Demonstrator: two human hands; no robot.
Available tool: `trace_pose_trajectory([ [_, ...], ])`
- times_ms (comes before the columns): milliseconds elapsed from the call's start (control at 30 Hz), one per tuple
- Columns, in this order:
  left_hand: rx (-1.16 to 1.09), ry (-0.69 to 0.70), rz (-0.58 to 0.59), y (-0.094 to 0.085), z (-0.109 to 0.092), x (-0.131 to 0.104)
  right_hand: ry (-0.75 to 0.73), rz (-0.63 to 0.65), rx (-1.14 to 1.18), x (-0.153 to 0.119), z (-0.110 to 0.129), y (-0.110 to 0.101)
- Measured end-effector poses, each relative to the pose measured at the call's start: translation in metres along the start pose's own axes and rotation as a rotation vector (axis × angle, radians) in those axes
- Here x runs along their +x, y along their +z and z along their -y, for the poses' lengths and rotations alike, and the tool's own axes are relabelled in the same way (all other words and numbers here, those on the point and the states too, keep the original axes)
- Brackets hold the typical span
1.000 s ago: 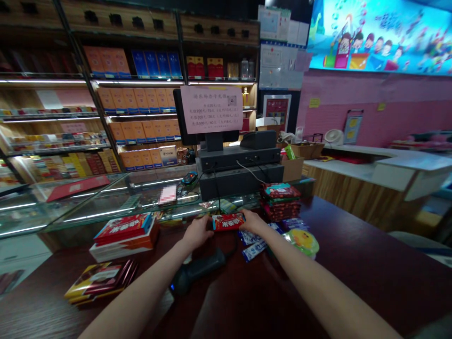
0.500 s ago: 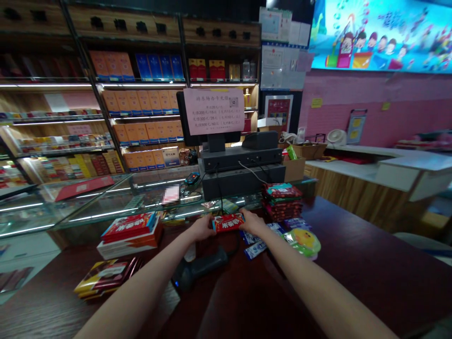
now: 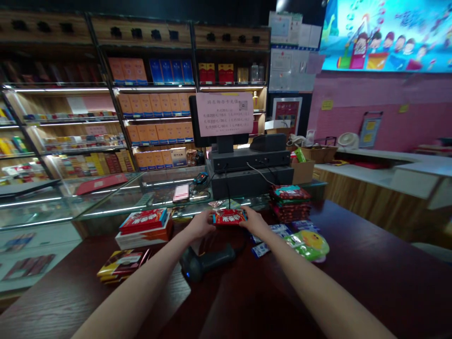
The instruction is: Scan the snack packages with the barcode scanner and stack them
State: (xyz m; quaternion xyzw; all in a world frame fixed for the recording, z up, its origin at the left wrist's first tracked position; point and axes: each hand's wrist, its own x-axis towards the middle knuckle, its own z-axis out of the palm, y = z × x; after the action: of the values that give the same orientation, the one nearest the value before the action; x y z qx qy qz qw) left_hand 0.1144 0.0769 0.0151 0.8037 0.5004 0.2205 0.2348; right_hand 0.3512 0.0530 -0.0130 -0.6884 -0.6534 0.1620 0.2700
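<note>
Red snack packet (image 3: 229, 217) spans the space between my two hands, near the middle of the tabletop's far edge, printed side facing me. Largest is the dark tabletop (image 3: 233, 301) itself, with a glass display case (image 3: 116, 202) along its far edge. Behind the packet stands a black cash register (image 3: 252, 181), a pink notice (image 3: 226, 114) covering most of its screen. Towards the far left corner, a white-and-orange box (image 3: 143, 239) carries red packs (image 3: 143, 219); yellow-and-maroon packets (image 3: 123, 265) lie nearer me, beside my left forearm. At the right of the register, close to the far edge, I see a stack of dark red packets (image 3: 289, 205). Between my forearms lies a black barcode scanner (image 3: 208, 261), its blue light glowing at the left end. My left hand (image 3: 202, 225) pinches the packet's left end, thumb and fingers drawn together; my right hand (image 3: 254, 222) pinches the right end likewise. Whether the packet touches the tabletop, I can't tell. Just beyond my right forearm is a green package with a yellow duck face (image 3: 310, 242). Smallest are the blue-and-white sachets (image 3: 278, 230), partly hidden by that forearm.
</note>
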Motion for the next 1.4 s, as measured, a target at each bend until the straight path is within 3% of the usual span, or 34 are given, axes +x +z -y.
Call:
trace_pose_trajectory([
  [133, 0.055, 0.002, -0.117, -0.028, -0.003, -0.027, -0.041, -0.045, 0.162, -0.007, 0.016, 0.009],
  [233, 0.095, 0.073, -0.285, -0.039, 0.001, -0.049, -0.058, -0.110, 0.390, -0.019, 0.030, 0.017],
  [367, 0.088, 0.047, -0.456, -0.040, 0.017, -0.070, -0.066, -0.195, 0.524, -0.034, 0.047, 0.030],
  [600, -0.024, -0.033, -0.615, -0.038, 0.045, -0.083, -0.208, -0.180, 0.609, -0.043, 0.059, 0.055],
  [800, -0.113, -0.106, -0.629, -0.031, 0.061, -0.087, -0.196, -0.239, 0.573, -0.047, 0.066, 0.060],
  [933, -0.100, -0.058, -0.649, -0.022, 0.073, -0.087, -0.174, -0.230, 0.497, -0.047, 0.069, 0.061],
  [1200, 0.377, 0.199, -0.510, -0.019, 0.088, -0.088, -0.164, -0.231, 0.511, -0.043, 0.064, 0.063],
  [1400, 0.535, 0.213, -0.545, -0.017, 0.087, -0.092, -0.168, -0.222, 0.544, -0.046, 0.068, 0.064],
])
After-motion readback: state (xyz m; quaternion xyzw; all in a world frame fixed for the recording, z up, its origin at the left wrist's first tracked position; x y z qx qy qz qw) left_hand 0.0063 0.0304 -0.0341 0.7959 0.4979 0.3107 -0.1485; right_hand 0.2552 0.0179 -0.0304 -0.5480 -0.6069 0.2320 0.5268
